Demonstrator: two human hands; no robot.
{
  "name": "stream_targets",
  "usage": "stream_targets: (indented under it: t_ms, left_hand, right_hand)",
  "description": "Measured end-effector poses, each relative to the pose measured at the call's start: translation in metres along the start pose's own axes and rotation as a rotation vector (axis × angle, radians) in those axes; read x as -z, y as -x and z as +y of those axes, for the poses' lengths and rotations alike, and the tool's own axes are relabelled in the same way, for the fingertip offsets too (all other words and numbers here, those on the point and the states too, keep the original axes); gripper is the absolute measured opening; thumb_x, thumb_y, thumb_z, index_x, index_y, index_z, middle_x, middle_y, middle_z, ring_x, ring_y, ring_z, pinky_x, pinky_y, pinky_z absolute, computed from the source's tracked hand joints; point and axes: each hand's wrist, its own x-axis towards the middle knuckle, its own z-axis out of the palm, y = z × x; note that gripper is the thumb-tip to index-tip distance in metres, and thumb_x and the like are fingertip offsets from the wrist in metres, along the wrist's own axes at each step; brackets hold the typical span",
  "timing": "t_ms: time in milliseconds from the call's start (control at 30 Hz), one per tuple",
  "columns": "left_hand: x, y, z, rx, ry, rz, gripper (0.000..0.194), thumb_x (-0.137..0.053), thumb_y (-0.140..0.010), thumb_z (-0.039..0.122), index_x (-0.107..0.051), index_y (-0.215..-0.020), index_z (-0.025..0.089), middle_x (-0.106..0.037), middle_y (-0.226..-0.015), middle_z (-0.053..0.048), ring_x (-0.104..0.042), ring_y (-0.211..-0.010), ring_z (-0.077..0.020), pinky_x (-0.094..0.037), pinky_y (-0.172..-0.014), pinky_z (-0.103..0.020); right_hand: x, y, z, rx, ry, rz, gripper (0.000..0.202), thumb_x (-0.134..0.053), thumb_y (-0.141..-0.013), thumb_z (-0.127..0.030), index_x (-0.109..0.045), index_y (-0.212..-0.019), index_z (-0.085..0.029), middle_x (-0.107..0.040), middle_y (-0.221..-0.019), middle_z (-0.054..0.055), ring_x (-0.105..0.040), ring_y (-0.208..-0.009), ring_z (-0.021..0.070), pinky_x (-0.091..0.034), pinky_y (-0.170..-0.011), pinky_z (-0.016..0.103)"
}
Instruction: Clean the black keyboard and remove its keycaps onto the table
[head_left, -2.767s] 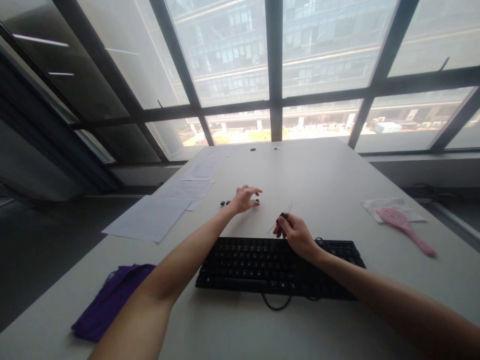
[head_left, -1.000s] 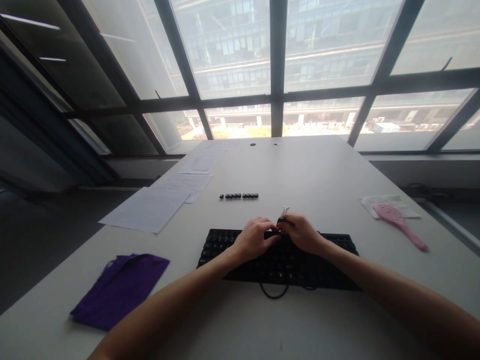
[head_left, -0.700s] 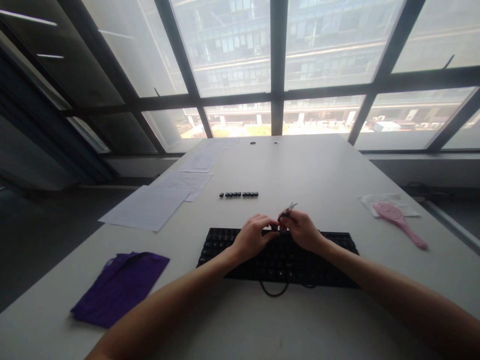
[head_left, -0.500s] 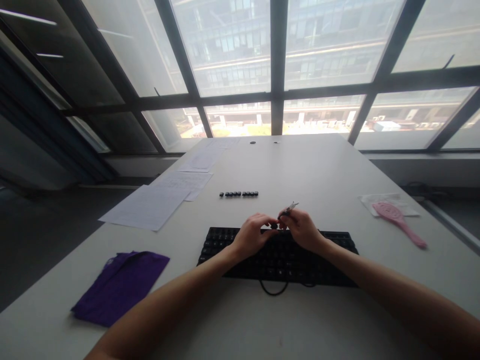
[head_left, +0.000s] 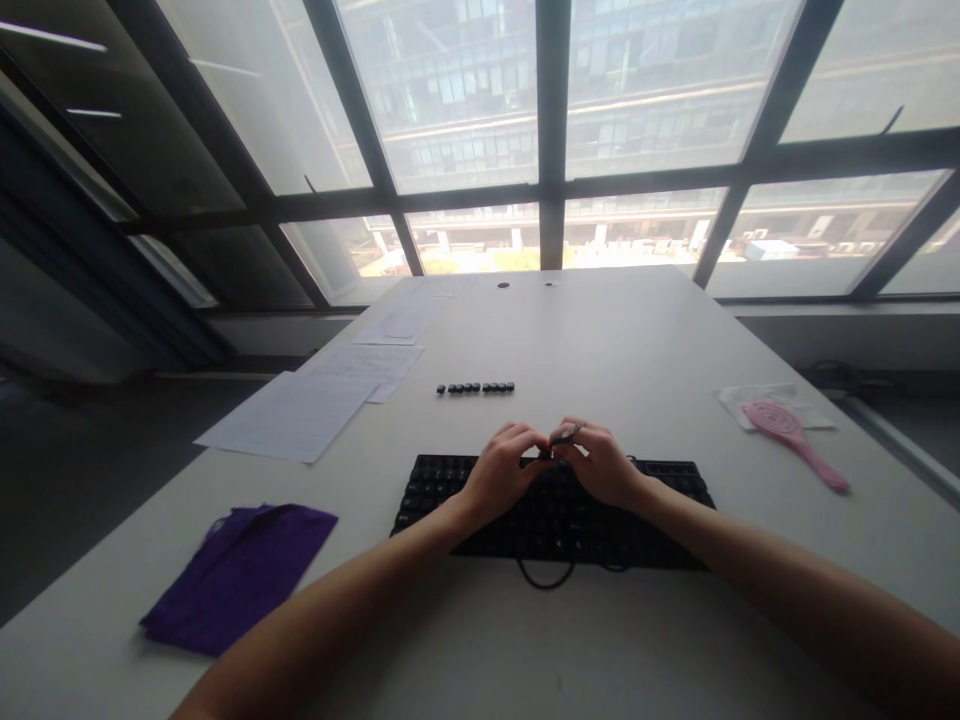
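Over the back edge of a black keyboard (head_left: pixel 517 535), my left hand (head_left: pixel 504 468) pinches a small black keycap (head_left: pixel 545 454) between thumb and fingertips. Close against it, my right hand (head_left: pixel 600 465) is closed around a small tool with a dark body and metal wire, apparently a keycap puller (head_left: pixel 568 434). My fingers cover much of the tool. The fingertips of both hands meet at the keycap, and I cannot tell whether the puller touches it. Both wrists pass above the keys. Behind the keyboard, several black keycaps (head_left: pixel 476 387) stand in a row on the white desk (head_left: pixel 600 340).
To the left lie a folded purple cloth (head_left: pixel 240 575) and several sheets of paper (head_left: pixel 289 415). A pink hairbrush (head_left: pixel 791 435) rests partly on a clear plastic bag (head_left: pixel 806 405) at the right. The keyboard's cable (head_left: pixel 546 585) loops out in front.
My right hand has turned, bringing the puller's metal end down from pointing up and away, and its fingertips have come closer to the keycap. My left hand stays nearly in place.
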Motion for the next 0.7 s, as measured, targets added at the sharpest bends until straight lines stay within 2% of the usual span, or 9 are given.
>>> stream_targets:
  t_ms: [100, 200, 333, 400, 533, 633, 700]
  left_hand:
    - [-0.001, 0.0, 0.001, 0.021, 0.015, 0.04, 0.022, -0.074, -0.084, 0.022, -0.066, -0.104, 0.023, -0.071, -0.096, -0.004, -0.062, -0.096, -0.0223, -0.05, -0.089, -0.038]
    - [-0.003, 0.001, 0.002, 0.013, 0.045, 0.054, 0.037, -0.073, -0.084, 0.019, -0.062, -0.119, 0.024, -0.072, -0.098, -0.004, -0.062, -0.099, -0.0222, -0.05, -0.092, -0.04]
    - [-0.004, 0.001, 0.003, -0.015, 0.064, 0.051, 0.045, -0.068, -0.087, 0.016, -0.055, -0.129, 0.025, -0.071, -0.103, -0.004, -0.063, -0.099, -0.0206, -0.049, -0.095, -0.04]
    - [-0.004, 0.001, 0.004, -0.029, 0.054, 0.046, 0.038, -0.064, -0.091, 0.018, -0.056, -0.127, 0.025, -0.07, -0.106, -0.005, -0.062, -0.099, -0.0199, -0.049, -0.095, -0.039]
    - [-0.002, 0.002, 0.008, -0.101, 0.008, 0.012, 0.013, -0.061, -0.095, 0.026, -0.066, -0.107, 0.024, -0.068, -0.112, -0.006, -0.06, -0.108, -0.0214, -0.048, -0.098, -0.038]
    - [0.005, 0.0, 0.012, -0.117, -0.006, 0.085, 0.011, -0.065, -0.093, 0.031, -0.067, -0.1, 0.022, -0.064, -0.117, -0.009, -0.058, -0.112, -0.0225, -0.048, -0.099, -0.038]
    - [0.014, -0.009, 0.012, -0.106, -0.005, 0.122, 0.013, -0.066, -0.093, 0.032, -0.066, -0.099, 0.021, -0.065, -0.11, -0.008, -0.06, -0.104, -0.0208, -0.051, -0.092, -0.036]
  right_hand:
    - [0.0, 0.0, -0.001, -0.032, 0.02, 0.047, 0.02, -0.053, -0.096, -0.024, -0.065, -0.081, -0.02, -0.066, -0.08, 0.005, -0.06, -0.075, 0.0179, -0.049, -0.074, 0.032]
    - [-0.001, -0.001, 0.001, -0.158, -0.001, 0.104, 0.022, -0.053, -0.096, -0.029, -0.061, -0.078, -0.02, -0.066, -0.072, 0.003, -0.06, -0.067, 0.017, -0.049, -0.066, 0.03]
    - [-0.001, -0.003, 0.004, -0.293, -0.096, 0.14, 0.027, -0.052, -0.097, -0.038, -0.058, -0.077, -0.02, -0.064, -0.065, 0.0, -0.057, -0.056, 0.014, -0.046, -0.057, 0.027]
    - [-0.001, -0.004, 0.004, -0.307, -0.118, 0.148, 0.03, -0.053, -0.097, -0.041, -0.057, -0.075, -0.02, -0.063, -0.063, 0.0, -0.057, -0.054, 0.0135, -0.045, -0.056, 0.027]
    - [0.0, -0.005, 0.003, -0.315, -0.135, 0.153, 0.034, -0.052, -0.097, -0.044, -0.057, -0.075, -0.02, -0.062, -0.062, 0.0, -0.057, -0.055, 0.0134, -0.045, -0.055, 0.026]
    - [0.0, -0.005, 0.005, -0.329, -0.145, 0.172, 0.034, -0.051, -0.097, -0.044, -0.056, -0.074, -0.02, -0.062, -0.063, 0.0, -0.057, -0.054, 0.0133, -0.044, -0.054, 0.026]
    - [-0.001, -0.006, 0.007, -0.346, -0.163, 0.188, 0.033, -0.051, -0.097, -0.044, -0.056, -0.075, -0.02, -0.062, -0.063, 0.0, -0.057, -0.054, 0.0133, -0.044, -0.053, 0.026]
